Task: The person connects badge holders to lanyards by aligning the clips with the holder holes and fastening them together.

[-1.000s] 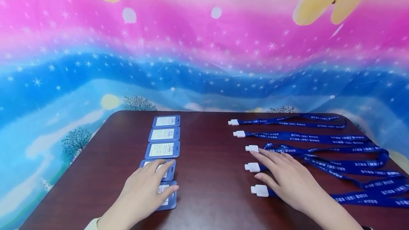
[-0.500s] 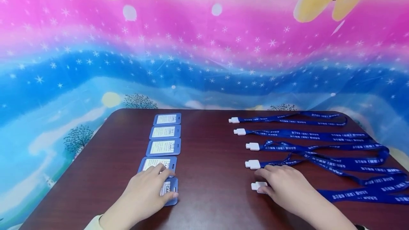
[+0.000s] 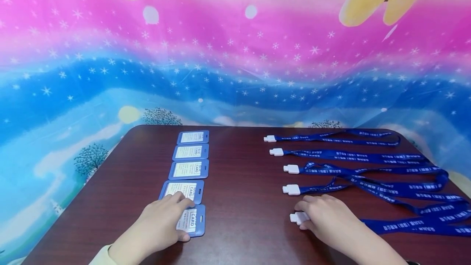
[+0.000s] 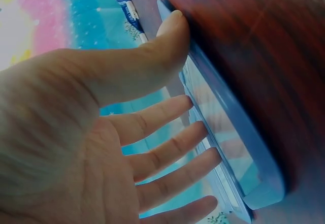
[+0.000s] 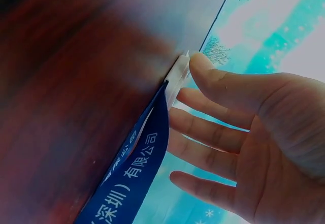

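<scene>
My left hand (image 3: 158, 220) spans the nearest blue ID badge holder (image 3: 196, 221), pinching it by opposite edges. Its thumb is on the near edge and its fingertips are at the far edge, by the neighbouring badge holder (image 3: 198, 191). This nearest holder (image 4: 218, 92) lies flat on the table in the left wrist view. At the right, my right hand (image 3: 327, 220) pinches the white plastic clip (image 3: 296, 218) of the nearest blue lanyard (image 3: 416, 226) between thumb and fingers. White lettering shows on the lanyard strap (image 5: 147, 163) in the right wrist view.
Further badge holders (image 3: 188, 169) continue the column behind my left hand. Several more lanyards (image 3: 353, 155) lie in rows at the right, white clips pointing left, straps partly overlapping. The dark red-brown table (image 3: 239, 199) ends at a colourful printed backdrop (image 3: 235, 52).
My right hand has come down and toward me, from above the lanyards onto the nearest clip. My left thumb has shifted from the holder's right end to its near edge.
</scene>
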`<state>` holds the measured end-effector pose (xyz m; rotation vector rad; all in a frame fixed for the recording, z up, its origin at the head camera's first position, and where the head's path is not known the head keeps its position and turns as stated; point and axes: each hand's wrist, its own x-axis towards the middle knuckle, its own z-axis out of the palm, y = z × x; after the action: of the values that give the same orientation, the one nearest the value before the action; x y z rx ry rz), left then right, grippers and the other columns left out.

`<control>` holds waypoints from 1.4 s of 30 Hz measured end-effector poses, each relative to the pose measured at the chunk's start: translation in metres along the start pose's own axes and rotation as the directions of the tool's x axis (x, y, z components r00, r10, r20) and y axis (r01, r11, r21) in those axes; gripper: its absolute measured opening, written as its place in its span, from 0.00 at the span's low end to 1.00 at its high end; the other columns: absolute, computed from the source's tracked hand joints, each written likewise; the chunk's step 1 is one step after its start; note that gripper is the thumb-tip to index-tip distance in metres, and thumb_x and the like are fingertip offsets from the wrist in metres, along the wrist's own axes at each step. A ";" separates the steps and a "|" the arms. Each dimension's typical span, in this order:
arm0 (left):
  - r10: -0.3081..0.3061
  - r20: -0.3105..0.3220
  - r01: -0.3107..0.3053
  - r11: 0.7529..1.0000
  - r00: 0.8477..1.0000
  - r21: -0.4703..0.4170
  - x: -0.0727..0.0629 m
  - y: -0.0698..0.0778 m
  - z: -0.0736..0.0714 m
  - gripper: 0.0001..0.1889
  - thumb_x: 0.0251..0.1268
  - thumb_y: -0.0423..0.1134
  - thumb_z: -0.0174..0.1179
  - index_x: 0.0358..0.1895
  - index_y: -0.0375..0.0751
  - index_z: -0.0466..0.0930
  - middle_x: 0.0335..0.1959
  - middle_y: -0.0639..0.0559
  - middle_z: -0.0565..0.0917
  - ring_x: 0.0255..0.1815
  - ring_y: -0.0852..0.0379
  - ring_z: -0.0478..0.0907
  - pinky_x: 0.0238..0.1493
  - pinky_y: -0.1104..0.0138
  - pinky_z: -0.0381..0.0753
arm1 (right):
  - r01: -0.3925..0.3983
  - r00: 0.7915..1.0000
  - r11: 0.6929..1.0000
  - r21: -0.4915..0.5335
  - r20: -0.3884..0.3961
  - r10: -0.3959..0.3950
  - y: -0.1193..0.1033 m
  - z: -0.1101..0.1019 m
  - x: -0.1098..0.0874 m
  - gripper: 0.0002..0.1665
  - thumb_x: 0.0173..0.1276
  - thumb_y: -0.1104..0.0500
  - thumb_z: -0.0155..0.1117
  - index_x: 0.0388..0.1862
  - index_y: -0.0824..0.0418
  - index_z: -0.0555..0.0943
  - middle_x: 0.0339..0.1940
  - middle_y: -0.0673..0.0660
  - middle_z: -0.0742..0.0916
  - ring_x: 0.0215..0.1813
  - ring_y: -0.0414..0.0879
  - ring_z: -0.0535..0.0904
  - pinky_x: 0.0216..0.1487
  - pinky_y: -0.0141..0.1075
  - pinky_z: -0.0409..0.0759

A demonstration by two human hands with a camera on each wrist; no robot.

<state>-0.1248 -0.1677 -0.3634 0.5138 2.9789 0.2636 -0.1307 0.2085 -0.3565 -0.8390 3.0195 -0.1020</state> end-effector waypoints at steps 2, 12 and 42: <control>0.008 0.000 -0.008 1.000 1.000 -0.002 0.000 0.000 0.000 0.34 0.36 0.51 0.82 0.52 0.44 0.83 0.40 0.55 0.77 0.37 0.56 0.73 0.43 0.50 0.80 | 0.021 1.000 1.000 -0.010 -0.005 -0.021 0.001 0.001 0.000 0.16 0.52 0.52 0.81 0.39 0.53 0.87 0.34 0.44 0.86 0.38 0.44 0.82 0.46 0.49 0.81; 0.057 -0.022 -0.057 0.998 0.998 0.009 0.004 0.005 0.002 0.33 0.38 0.52 0.81 0.53 0.46 0.83 0.40 0.58 0.76 0.37 0.57 0.73 0.37 0.55 0.79 | 0.100 0.994 0.995 -0.004 -0.037 -0.100 0.006 -0.001 0.004 0.10 0.51 0.54 0.81 0.32 0.49 0.88 0.28 0.41 0.84 0.32 0.39 0.79 0.40 0.46 0.81; 0.172 -0.074 -0.171 0.985 0.982 0.016 0.004 0.019 0.010 0.31 0.45 0.54 0.78 0.53 0.45 0.84 0.39 0.59 0.75 0.36 0.61 0.70 0.34 0.64 0.75 | 0.172 0.985 0.983 0.066 -0.045 -0.169 -0.015 -0.003 0.032 0.08 0.51 0.58 0.82 0.28 0.53 0.89 0.25 0.42 0.85 0.29 0.36 0.79 0.35 0.40 0.81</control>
<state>-0.1212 -0.1472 -0.3695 0.7807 3.0124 0.2897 -0.1505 0.1790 -0.3517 -1.1001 2.9542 -0.2254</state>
